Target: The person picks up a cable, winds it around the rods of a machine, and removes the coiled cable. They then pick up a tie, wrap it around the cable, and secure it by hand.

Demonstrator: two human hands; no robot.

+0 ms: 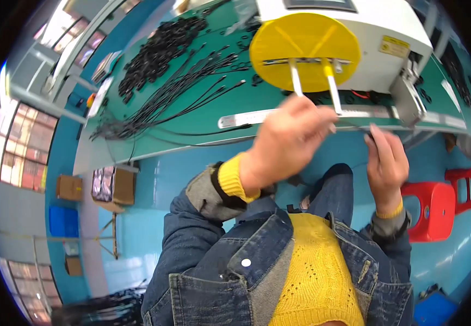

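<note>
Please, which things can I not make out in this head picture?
All in the head view:
Left hand: its own back hides the palm and anything inside.
Dark piece at the right hand: too small to identify.
Screen on the white machine: cut off by the top edge.

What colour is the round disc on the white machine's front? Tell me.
The round disc is yellow, seen best in the head view.
</note>
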